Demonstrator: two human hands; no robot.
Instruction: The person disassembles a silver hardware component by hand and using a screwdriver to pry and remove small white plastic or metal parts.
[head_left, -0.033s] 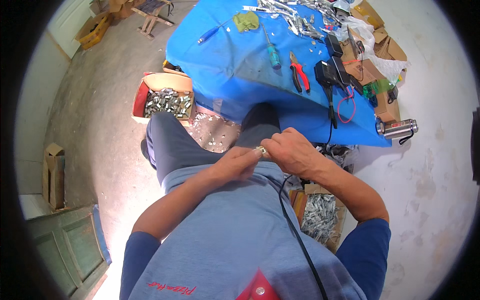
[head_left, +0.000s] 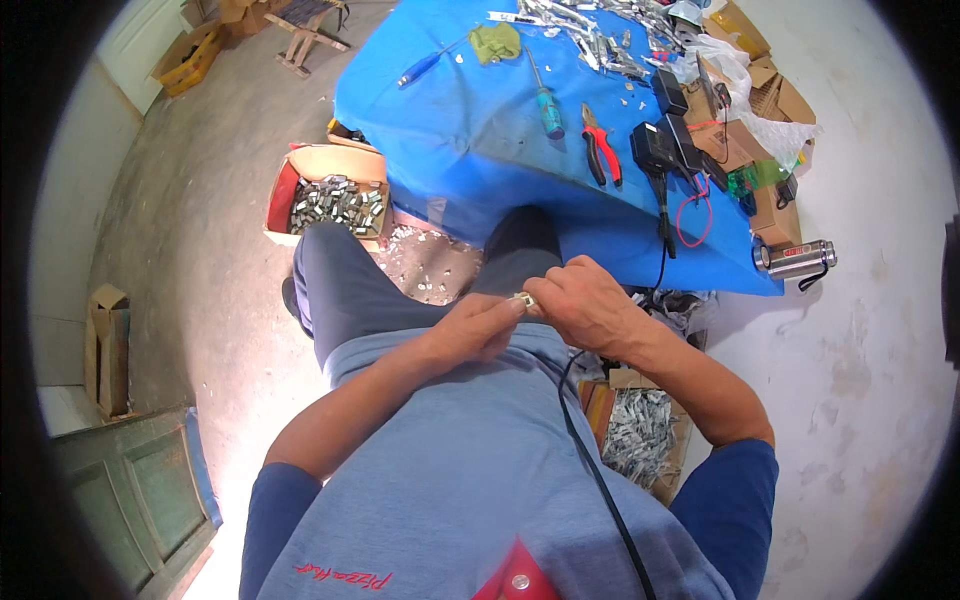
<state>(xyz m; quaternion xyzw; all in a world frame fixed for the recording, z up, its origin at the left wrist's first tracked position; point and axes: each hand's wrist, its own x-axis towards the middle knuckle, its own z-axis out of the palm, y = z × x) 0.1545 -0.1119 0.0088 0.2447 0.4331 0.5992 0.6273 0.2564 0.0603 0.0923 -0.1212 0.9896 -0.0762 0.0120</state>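
Observation:
Over my lap, both hands are closed and meet at a small pale, shiny piece (head_left: 524, 299) whose kind I cannot make out. My left hand (head_left: 482, 325) pinches it between thumb and fingers. Curled fingers of my right hand (head_left: 578, 303) press at its other side and hide part of it. Beyond my hands, on the blue-covered table (head_left: 450, 150), lie red-and-black pliers (head_left: 601, 146), a teal-handled screwdriver (head_left: 547, 105), a blue screwdriver (head_left: 420, 69) and a green cloth (head_left: 494, 43).
A cardboard box of small metal parts (head_left: 337, 205) stands left of my knee. Thin metal strips (head_left: 600, 45) are heaped at the table's back. Black adapters (head_left: 655, 148) with cables and a steel flask (head_left: 800, 260) are at the right. A box of metal scraps (head_left: 640, 430) sits beside my right side.

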